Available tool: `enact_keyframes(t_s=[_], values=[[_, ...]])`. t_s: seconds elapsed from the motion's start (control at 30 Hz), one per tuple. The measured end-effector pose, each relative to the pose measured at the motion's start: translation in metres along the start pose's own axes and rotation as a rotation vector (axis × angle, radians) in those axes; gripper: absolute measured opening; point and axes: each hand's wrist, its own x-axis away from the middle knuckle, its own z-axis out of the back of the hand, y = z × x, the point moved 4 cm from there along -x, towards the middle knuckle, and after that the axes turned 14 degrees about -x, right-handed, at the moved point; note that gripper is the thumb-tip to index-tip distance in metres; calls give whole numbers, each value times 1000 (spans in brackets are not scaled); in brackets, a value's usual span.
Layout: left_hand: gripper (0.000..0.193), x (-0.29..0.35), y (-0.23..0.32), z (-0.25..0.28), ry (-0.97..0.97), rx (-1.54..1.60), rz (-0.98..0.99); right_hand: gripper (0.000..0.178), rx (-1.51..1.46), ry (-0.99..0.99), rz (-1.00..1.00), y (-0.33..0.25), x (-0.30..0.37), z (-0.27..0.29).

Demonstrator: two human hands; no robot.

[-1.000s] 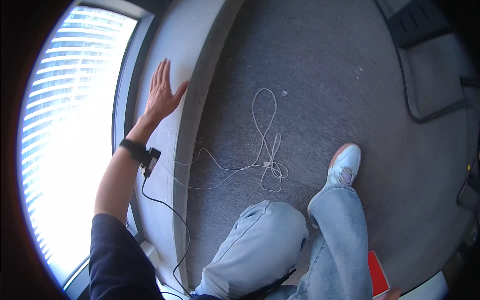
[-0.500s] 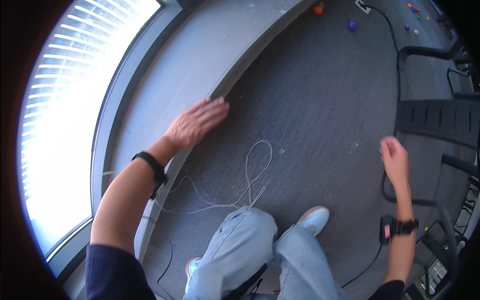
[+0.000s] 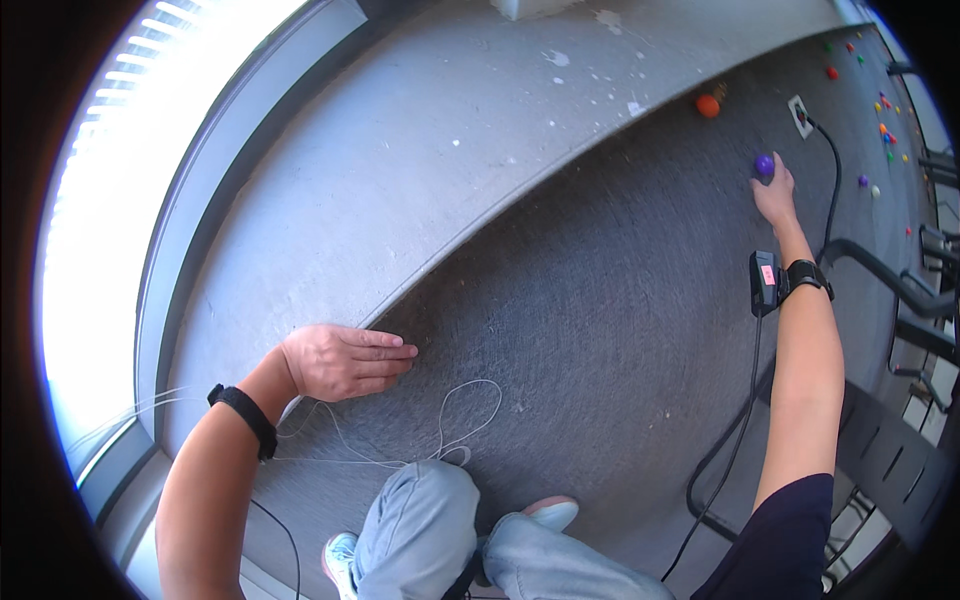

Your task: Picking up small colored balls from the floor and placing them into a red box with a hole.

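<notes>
On the floor at the upper right lies a purple ball [image 3: 764, 165]. My right hand [image 3: 775, 195] reaches to it with thumb and fingers apart on either side; whether they touch it I cannot tell. A black box on a strap [image 3: 766, 282] sits at my right wrist, with a cable running down from it. My left hand [image 3: 345, 362] rests, fingers stretched out, over the edge of the grey ledge [image 3: 400, 210], holding nothing. A black band [image 3: 247, 420] circles my left wrist.
An orange ball [image 3: 708, 106] lies by the ledge, and a red ball [image 3: 832, 73] farther off. Several small coloured balls are scattered at the far right. A floor socket [image 3: 800, 116] feeds a black cable. Chairs [image 3: 895, 450] stand right. Thin white cord [image 3: 470, 400] loops near my knee.
My right hand has moved far forward to the purple ball. My left hand has come back nearer along the ledge's edge. The view has shifted, showing more of the ledge.
</notes>
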Motion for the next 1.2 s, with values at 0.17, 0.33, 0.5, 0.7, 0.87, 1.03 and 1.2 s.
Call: enact_keyframes(t_s=[0.17, 0.33, 0.5, 0.7, 0.87, 1.03, 1.2], values=[[18, -9, 8, -13, -11, -68, -25, 64, 80, -15, -86, 39, -13, -9], [18, -6, 9, -5, -58, -130, -16, 51, 140, 72, -108, 28, -19, -6], [18, -7, 15, -11, -46, -151, -12, 49, -226, 217, 85, -34, -20, -3], [17, -3, 13, -8, -42, -104, -4, 42, -135, -207, 379, -133, -23, -53], [17, -5, 13, -10, -33, -92, -28, 45, 91, 68, 401, -127, 19, -42], [16, -6, 14, -6, -25, -86, -38, 48, -155, 88, 357, -107, 61, -26], [16, -12, 20, -6, -22, -103, 6, 46, -1020, -78, -145, -113, 159, -9]])
